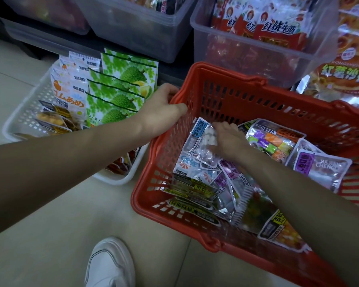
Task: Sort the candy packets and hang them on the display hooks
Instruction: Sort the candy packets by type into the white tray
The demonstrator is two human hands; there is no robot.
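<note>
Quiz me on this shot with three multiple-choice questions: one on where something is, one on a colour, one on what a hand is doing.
1. Where is the right hand?
A. Up at a display hook.
B. In the red basket, gripping the clear packet of white candies.
C. Behind the person's back.

2. What colour are the durian packets in the white basket?
A. Green.
B. Purple.
C. Black.

3. What is the left hand doing?
A. Hanging idle.
B. Holding a packet.
C. Gripping the red basket's rim.

Answers: 1 B, its fingers curl on that packet inside the basket. 2 A, green leaf print surrounds each durian. 3 C, its fingers wrap the rim's corner.
</note>
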